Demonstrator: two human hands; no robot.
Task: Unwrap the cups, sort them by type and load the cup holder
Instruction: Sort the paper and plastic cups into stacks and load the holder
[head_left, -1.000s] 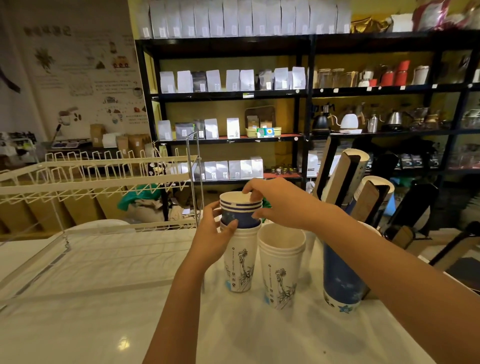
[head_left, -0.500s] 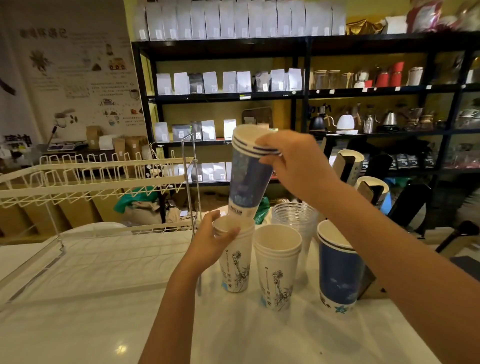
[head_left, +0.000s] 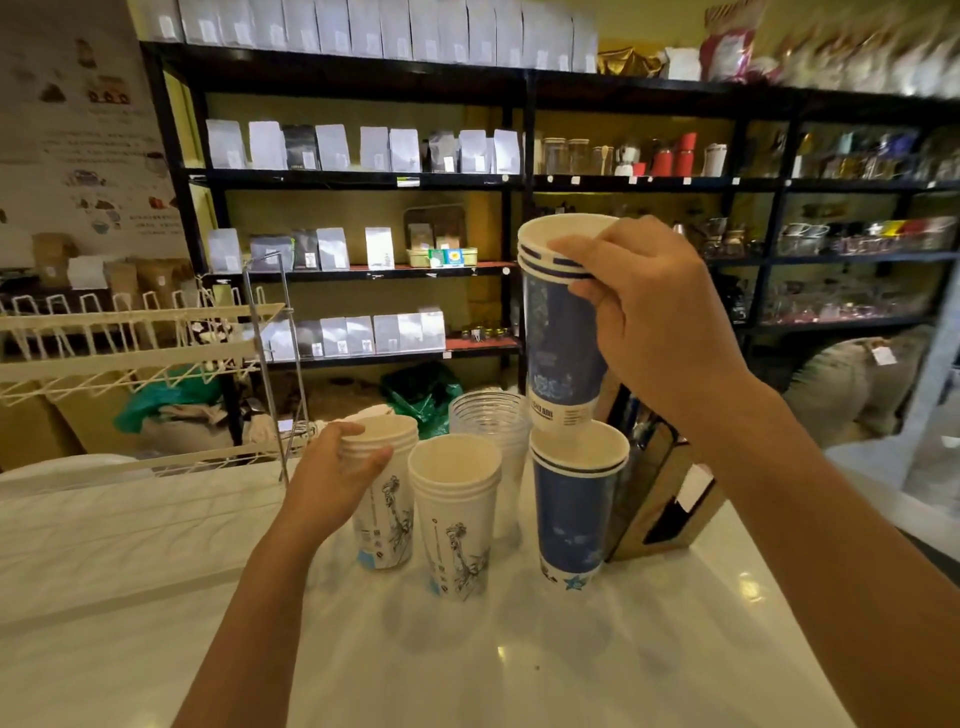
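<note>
Four groups of cups are seen on the white countertop (head_left: 519, 665) in the head view, all gathered toward its far edge. A nested stack of blue cups (head_left: 563, 338) is gripped near its rims by the right hand (head_left: 644, 306), fingers curled closed around it, and is held in the air with its base just above the mouth of a second blue stack (head_left: 571, 514) standing on the countertop. The left hand (head_left: 337, 478) is wrapped around the rim of a white printed stack (head_left: 387, 499), which stands at the left of the group. A second white printed stack (head_left: 457, 514) stands between that one and the standing blue stack, nearer the camera. Clear plastic cups (head_left: 488, 421) are stacked behind them. A brown cup holder (head_left: 660, 493) leans just beside the standing blue stack, on its right. A white wire rack (head_left: 130, 358) occupies the countertop's far left corner.
</note>
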